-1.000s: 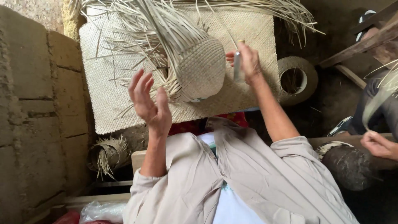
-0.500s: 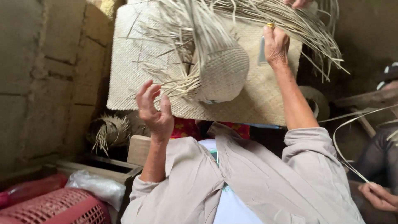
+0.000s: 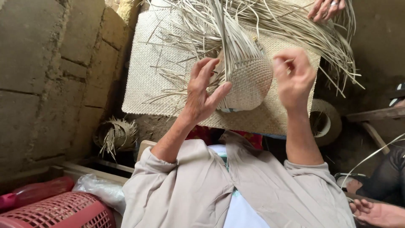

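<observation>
A round, pale, half-woven straw basket sits in the middle, between the person's two hands, on top of a flat pale woven mat. Its closed round bottom points toward the person. Its long loose straw strips fan out the other way, up and away, so the basket's long line runs from near to far. The left hand is the nearer one: its grip is open, fingers spread, and the thumb rests against the basket's left side. The right hand is lifted just to the right of the basket, not touching it. Its fingers are curled in and seem to pinch one thin strip, but that is too small to tell. Another person's hand reaches into the strips at the far edge.
</observation>
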